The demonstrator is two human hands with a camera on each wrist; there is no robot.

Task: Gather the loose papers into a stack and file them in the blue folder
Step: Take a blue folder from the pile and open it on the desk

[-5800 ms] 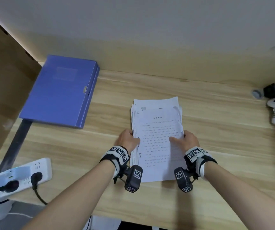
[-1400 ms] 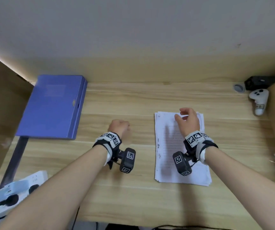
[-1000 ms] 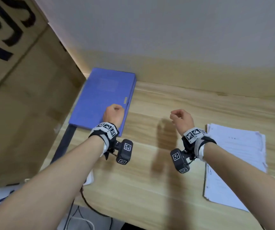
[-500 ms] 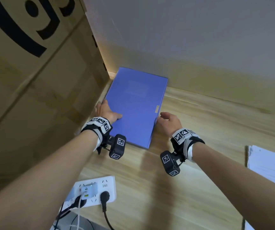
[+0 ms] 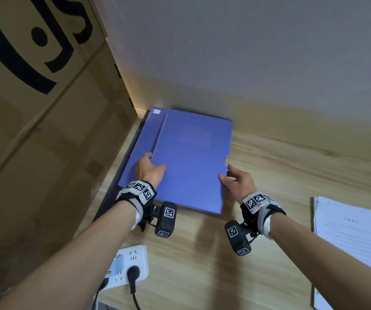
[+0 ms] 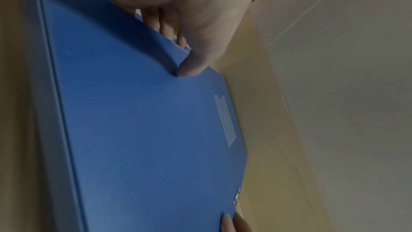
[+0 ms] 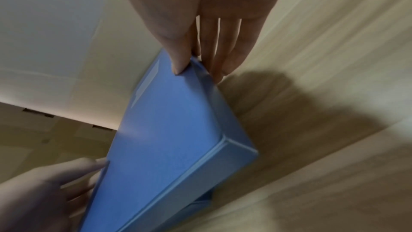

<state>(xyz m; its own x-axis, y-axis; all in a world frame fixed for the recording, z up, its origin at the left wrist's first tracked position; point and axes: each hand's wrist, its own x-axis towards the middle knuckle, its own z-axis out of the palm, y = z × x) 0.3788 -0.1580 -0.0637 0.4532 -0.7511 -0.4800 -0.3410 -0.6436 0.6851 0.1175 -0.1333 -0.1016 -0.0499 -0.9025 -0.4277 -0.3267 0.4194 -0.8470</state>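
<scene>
The blue folder (image 5: 191,162) lies at the far left corner of the wooden desk (image 5: 292,175), close against a large cardboard box (image 5: 46,130) and near the wall, its right side tilted up off the surface. Both hands grip it: the left hand (image 5: 150,171) holds the spine edge with the thumb pressing on the cover and the fingers (image 6: 165,24) curled beneath, while the right hand (image 5: 236,182) pinches the opening edge just below the small clasp (image 5: 226,161), thumb on top and fingers (image 7: 223,55) under the rim. The papers (image 5: 347,231) lie as 1 gathered stack well apart to the right, so gathering looks done and fetching the folder appears to be the step in hand. The next move likely calls for bringing the folder nearer the stack, setting it flat and releasing the clasp to open the cover, taking care to clear the power strip (image 5: 131,262) at the desk's near edge.
</scene>
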